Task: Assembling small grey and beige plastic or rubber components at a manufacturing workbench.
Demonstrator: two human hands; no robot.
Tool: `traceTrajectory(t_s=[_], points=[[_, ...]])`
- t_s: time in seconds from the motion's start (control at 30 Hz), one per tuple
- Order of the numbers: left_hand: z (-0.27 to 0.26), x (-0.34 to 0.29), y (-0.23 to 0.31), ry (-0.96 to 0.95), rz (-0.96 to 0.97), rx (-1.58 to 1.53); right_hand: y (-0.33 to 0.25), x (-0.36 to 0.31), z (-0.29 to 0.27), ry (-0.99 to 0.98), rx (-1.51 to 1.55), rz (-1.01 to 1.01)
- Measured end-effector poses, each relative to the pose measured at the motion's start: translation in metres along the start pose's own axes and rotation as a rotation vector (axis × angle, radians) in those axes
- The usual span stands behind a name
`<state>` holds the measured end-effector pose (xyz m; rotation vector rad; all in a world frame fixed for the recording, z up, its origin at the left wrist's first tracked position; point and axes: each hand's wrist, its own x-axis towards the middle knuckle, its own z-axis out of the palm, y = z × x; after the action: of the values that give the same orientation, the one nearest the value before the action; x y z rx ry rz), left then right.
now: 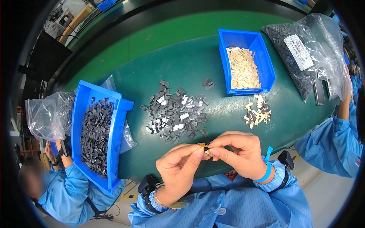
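In front of my chest, my left hand (178, 164) and my right hand (243, 155) meet fingertip to fingertip, both closed in a pinch. Between them is a small dark plastic part (207, 148) with a yellowish bit on top, mostly covered by my fingers. A tiny cream-coloured piece (208, 152) shows by my right thumb. Just beyond my hands, a loose pile of grey and black plastic parts (176, 114) lies on the green table. Farther right is a small heap of cream and black strips (258, 112).
A blue bin (115, 146) full of dark parts stands at the left, near a clear plastic bag (49, 114). At the far right are a blue bin (269, 72) of cream pieces, a bag of dark parts (291, 49) and a phone (319, 91). Co-workers sit on both sides.
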<state>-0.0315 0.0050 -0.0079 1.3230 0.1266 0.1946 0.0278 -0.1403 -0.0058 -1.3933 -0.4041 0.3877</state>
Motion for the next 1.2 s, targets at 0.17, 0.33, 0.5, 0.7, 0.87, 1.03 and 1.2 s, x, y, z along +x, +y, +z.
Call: traceTrajectory(t_s=[0.17,0.33,0.5,0.7,0.87,1.03,1.2], points=[[-0.001,0.000,0.002,-0.031,-0.022,0.010,-0.001,-0.001,0.000,0.010,0.030,0.015],[0.004,0.005,0.007,-0.031,0.035,0.048,-0.003,0.001,-0.007,-0.091,-0.078,-0.007],[-0.006,0.001,0.000,-0.001,0.048,0.126,-0.005,0.002,-0.006,-0.104,-0.030,0.073],[-0.003,0.001,-0.002,0.031,0.143,0.162,-0.002,0.001,-0.001,-0.079,0.079,0.104],[-0.004,0.002,-0.002,-0.004,0.165,0.214,-0.002,0.000,0.000,-0.067,0.075,0.080],[-0.004,0.000,-0.004,-0.012,0.012,0.000,0.000,-0.002,0.003,-0.049,0.093,0.067],[0.000,0.001,-0.001,-0.024,-0.206,-0.407,-0.001,-0.002,0.003,-0.030,0.075,0.061]])
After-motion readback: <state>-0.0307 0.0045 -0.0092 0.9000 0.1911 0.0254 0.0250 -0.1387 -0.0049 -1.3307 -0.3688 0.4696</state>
